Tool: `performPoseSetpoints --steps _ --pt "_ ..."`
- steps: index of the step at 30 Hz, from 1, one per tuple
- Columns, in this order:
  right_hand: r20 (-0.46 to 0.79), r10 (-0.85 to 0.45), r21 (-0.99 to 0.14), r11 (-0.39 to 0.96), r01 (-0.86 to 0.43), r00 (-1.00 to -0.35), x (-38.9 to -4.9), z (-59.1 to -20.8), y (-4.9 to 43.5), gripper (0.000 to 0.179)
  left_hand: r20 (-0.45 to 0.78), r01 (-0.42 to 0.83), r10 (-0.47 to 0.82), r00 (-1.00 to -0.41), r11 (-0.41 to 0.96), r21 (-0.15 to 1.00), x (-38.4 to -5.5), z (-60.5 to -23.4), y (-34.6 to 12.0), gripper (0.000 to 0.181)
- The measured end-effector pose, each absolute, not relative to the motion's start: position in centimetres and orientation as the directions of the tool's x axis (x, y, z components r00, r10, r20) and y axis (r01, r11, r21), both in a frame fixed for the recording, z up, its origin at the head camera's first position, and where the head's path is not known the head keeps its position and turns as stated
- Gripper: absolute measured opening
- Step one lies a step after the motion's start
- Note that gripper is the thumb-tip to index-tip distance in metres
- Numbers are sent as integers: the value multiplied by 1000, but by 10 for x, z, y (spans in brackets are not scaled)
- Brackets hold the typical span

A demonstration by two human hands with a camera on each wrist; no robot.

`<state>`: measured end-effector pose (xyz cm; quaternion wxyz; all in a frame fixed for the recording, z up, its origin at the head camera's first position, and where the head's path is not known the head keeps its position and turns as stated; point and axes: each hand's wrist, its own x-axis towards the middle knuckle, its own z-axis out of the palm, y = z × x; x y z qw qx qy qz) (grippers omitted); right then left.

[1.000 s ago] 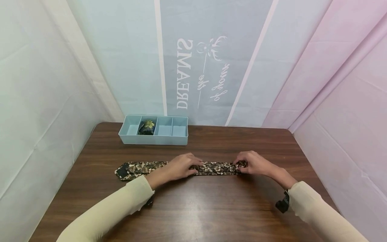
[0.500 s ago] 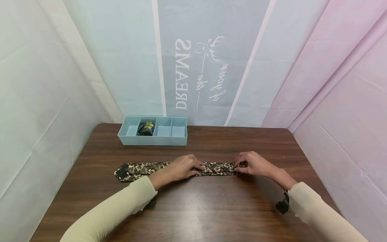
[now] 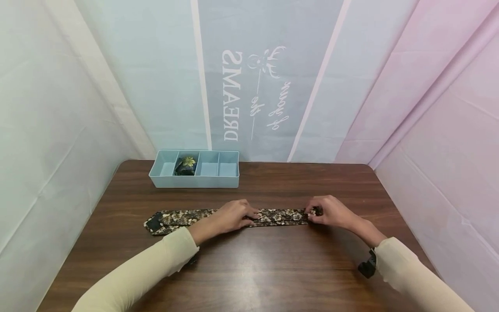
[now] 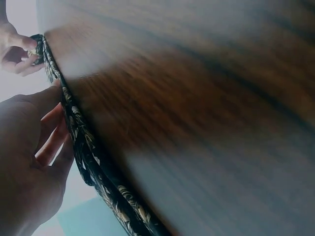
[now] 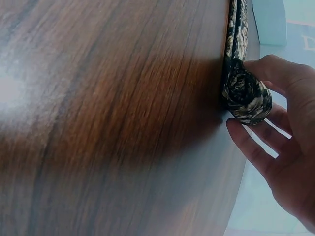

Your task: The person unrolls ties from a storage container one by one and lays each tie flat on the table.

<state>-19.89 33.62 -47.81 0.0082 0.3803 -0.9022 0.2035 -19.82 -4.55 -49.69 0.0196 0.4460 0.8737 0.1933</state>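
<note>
With 12 o'clock being taken at the far edge, the dark wooden table point(image 3: 253, 268) is being used across its middle. At 11 o'clock a pale blue tray point(image 3: 195, 182) is being seen. The floral tie point(image 3: 280, 216) is being laid flat from just past 9 o'clock to between 2 and 3. Near 12, the left hand point(image 3: 234, 215) is being rested on it, fingers loosely extended, nothing being enclosed. Between 2 and 3, the right hand point(image 3: 331, 211) is being curved round the tie's end, thumb and fingers pinching. In the tray's second compartment from 9 o'clock, a dark bundle point(image 3: 185, 167) is being held; rolled cloth is being presumed, the detail being too small. The coil point(image 5: 246, 98) is being pinched with its spiral facing 6 o'clock. For sound rolling, edges should be kept level, slack pressed out, and turns wound evenly toward 9.
</note>
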Motion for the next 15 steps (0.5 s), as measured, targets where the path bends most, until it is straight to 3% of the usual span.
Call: performPoseSetpoints --steps 15 --pt "199 -698 -428 569 -702 -687 -196 -476 345 34 150 771 787 -599 514 376 -194 -496 -58 27"
